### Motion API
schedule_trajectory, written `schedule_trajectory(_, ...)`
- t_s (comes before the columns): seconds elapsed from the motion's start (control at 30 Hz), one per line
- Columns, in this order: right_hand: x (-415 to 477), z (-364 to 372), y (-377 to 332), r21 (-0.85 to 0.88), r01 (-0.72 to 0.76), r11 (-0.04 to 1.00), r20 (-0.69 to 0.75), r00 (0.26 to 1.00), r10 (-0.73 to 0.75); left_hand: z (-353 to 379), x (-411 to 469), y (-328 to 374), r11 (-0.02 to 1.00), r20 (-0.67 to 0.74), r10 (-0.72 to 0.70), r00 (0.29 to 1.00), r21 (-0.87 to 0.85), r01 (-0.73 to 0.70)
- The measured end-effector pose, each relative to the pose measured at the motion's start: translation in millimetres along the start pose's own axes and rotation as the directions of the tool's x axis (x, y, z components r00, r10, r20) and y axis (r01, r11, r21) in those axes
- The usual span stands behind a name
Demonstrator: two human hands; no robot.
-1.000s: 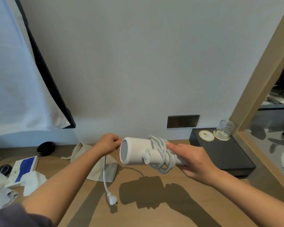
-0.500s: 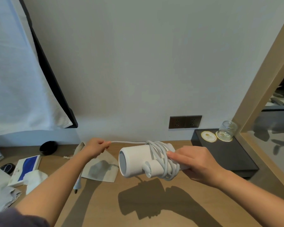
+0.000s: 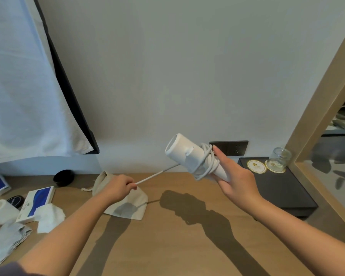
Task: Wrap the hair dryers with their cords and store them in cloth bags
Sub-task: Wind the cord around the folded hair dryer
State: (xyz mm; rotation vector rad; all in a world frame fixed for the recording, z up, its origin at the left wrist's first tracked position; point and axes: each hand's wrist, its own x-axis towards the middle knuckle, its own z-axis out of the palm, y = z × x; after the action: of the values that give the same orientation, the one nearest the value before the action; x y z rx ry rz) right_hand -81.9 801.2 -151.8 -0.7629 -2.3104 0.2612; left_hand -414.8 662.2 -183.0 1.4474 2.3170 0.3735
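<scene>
The hair dryer (image 3: pixel 184 154) is gripped at its handle by the right hand (image 3: pixel 236 177), barrel tilted up-left. Its free cord (image 3: pixel 157 174) is pinched taut by the left hand (image 3: pixel 118 188), down-left of that grip, near the cloth bag (image 3: pixel 128 207).

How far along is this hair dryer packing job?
Several loops of cord already circle the white hair dryer, held up by the right hand. The left hand pulls the free stretch taut. Left to do: finish winding, then slip it into the beige cloth bag on the desk.
</scene>
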Motion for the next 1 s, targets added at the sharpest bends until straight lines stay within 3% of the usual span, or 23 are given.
schedule_trajectory(0.17, 14, 9, 3, 0.004, -0.253, 0.967, -0.041, 0.967, 0.253, 3, -12, 10, 0.969, 0.1, 0.153, 0.983, 0.179, -0.169)
schedule_trajectory(0.3, 25, 11, 14, -0.052, -0.412, 0.91, 0.033, 0.91, 0.414, -8, -27, 38, 0.922, 0.098, 0.267, 0.959, 0.263, -0.283)
schedule_trajectory(0.53, 26, 24, 14, -0.378, -0.411, 0.83, 0.283, 0.802, 0.526, -41, -44, 84, 0.667, 0.131, 0.543, 0.83, 0.533, -0.521)
schedule_trajectory(0.7, 19, 30, 0, -0.407, -0.043, 0.913, 0.555, 0.782, 0.284, -54, -31, 93, 0.494, 0.0, 0.794, 0.608, 0.582, -0.646)
schedule_trajectory(0.83, 16, 29, -16, -0.274, 0.249, 0.929, 0.739, 0.672, 0.038, -60, -20, 106, 0.387, -0.04, 0.887, 0.46, 0.607, -0.694)
schedule_trajectory(0.93, 13, 20, -35, -0.122, 0.338, 0.933, 0.789, 0.603, -0.115, -61, -13, 108, 0.418, -0.087, 0.885, 0.457, 0.579, -0.7)
schedule_trajectory(1.0, 10, 11, -48, -0.067, 0.328, 0.942, 0.783, 0.603, -0.155, -62, -9, 108, 0.467, -0.114, 0.864, 0.491, 0.547, -0.695)
